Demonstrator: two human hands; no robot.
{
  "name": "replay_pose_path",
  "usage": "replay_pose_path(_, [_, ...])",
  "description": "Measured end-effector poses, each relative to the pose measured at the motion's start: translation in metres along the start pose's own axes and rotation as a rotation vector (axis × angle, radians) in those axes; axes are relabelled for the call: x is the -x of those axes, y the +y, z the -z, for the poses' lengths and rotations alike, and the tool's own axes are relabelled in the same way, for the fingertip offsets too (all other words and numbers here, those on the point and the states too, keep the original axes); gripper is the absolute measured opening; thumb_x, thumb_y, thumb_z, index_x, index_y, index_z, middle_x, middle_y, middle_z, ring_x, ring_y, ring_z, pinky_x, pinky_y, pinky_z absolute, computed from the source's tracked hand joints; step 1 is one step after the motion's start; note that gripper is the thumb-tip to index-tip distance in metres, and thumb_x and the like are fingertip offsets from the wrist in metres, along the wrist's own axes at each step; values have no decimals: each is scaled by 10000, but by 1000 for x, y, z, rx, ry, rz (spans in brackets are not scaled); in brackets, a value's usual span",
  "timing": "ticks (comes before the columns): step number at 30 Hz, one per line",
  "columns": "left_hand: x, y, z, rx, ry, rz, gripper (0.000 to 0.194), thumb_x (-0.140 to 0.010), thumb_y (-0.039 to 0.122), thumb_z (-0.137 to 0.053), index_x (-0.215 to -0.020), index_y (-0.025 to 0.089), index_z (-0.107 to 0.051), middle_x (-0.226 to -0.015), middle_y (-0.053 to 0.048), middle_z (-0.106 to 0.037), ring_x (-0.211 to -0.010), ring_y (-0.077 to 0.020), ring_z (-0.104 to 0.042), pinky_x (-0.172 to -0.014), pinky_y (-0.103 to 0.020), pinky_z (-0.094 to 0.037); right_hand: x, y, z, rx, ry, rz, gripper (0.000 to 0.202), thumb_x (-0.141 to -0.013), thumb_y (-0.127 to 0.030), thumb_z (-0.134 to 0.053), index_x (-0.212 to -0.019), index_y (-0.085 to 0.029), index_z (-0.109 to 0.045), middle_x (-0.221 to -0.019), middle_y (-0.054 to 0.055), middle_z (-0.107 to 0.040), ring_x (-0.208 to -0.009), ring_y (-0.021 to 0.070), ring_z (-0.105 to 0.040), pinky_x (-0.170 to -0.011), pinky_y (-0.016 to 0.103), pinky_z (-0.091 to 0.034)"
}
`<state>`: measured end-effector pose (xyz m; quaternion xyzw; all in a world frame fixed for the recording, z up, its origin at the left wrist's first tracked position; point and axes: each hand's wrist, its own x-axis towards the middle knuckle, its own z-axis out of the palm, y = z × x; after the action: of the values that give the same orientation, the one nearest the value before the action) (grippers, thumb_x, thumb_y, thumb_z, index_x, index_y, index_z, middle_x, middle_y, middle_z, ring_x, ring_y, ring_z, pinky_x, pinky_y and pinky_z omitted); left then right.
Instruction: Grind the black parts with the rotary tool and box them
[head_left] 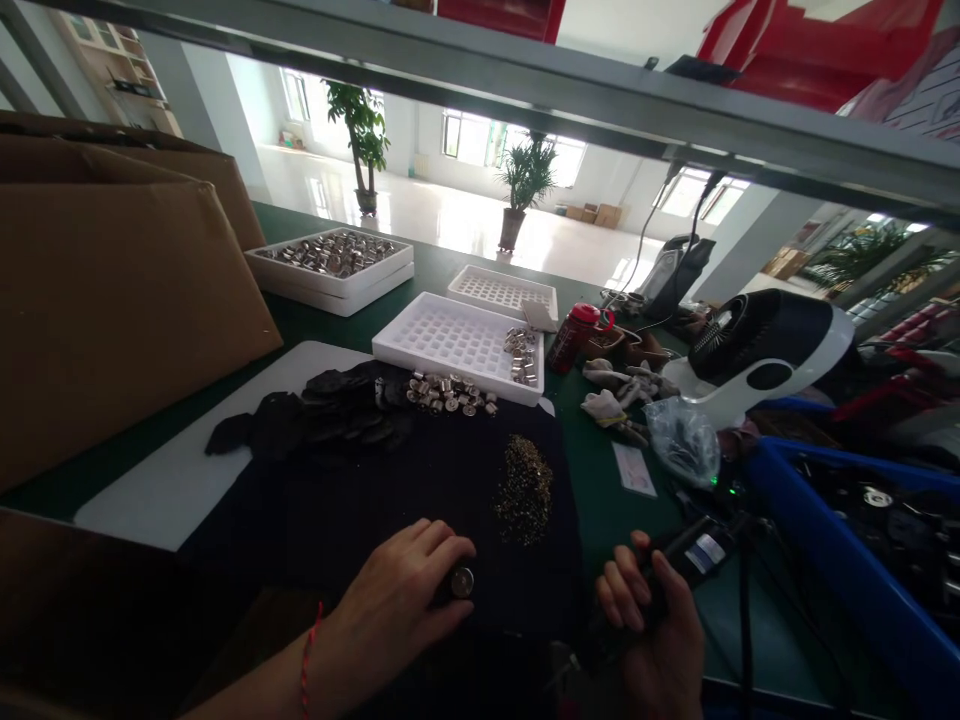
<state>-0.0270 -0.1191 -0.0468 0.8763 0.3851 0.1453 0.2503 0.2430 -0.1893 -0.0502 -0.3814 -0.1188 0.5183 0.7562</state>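
My left hand [409, 585], a red cord on its wrist, is closed around a small round metal part [463, 581], whose shiny end faces me. My right hand [660, 620] grips a black electric screwdriver [701, 552] with a pale label; its tip points down and left, blurred and dark. Both hands are over a dark cloth [450, 480]. Beyond them lie a heap of tiny brass-coloured screws [525, 490] and a cluster of silver metal cylinders [450, 393]. Flat black pieces [330, 410] are piled to the left.
White trays stand behind: one full of metal parts [330, 252], one gridded [450, 335] with a few parts. A cardboard box [120, 310] rises at left. On the right are a red bottle [574, 338], gloves [607, 405], a fan [772, 345] and a blue bin [847, 560]. A shelf crosses overhead.
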Motion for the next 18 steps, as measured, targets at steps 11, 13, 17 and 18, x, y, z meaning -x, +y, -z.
replay_pose_path(11, [6,-9,-18,33,170,-75,341,-782,63,-859,-1007,247,-680,-974,0,-758,-891,-272,-719,-804,-395,-575,-2,0,8,-5,-42,-11,248,-869,-333,-844,-995,-215,-666,-624,-111,-467,-421,39,-397,-430,167,-433])
replay_pose_path(13, [6,-8,-18,17,178,-64,330,-771,73,-886,-972,234,-680,-942,-7,-757,-863,-276,-716,-795,-405,-574,-1,0,4,-10,-5,-8,274,-838,-331,-864,-983,-212,-664,-616,-113,-460,-415,37,-389,-419,165,-427])
replay_pose_path(17, [6,-1,-14,0,178,-52,371,-745,152,-973,-972,226,-690,-948,-13,-776,-850,-272,-736,-793,-390,-593,0,0,1,-5,59,-28,328,-783,-337,-897,-970,-221,-654,-601,-116,-446,-403,38,-384,-400,166,-417])
replay_pose_path(18, [7,0,-12,-3,179,-49,415,-725,215,-1009,-993,230,-692,-954,-10,-781,-847,-269,-744,-783,-376,-601,-1,-1,3,-4,54,-40,328,-783,-340,-897,-970,-227,-652,-599,-114,-449,-400,38,-387,-399,166,-413])
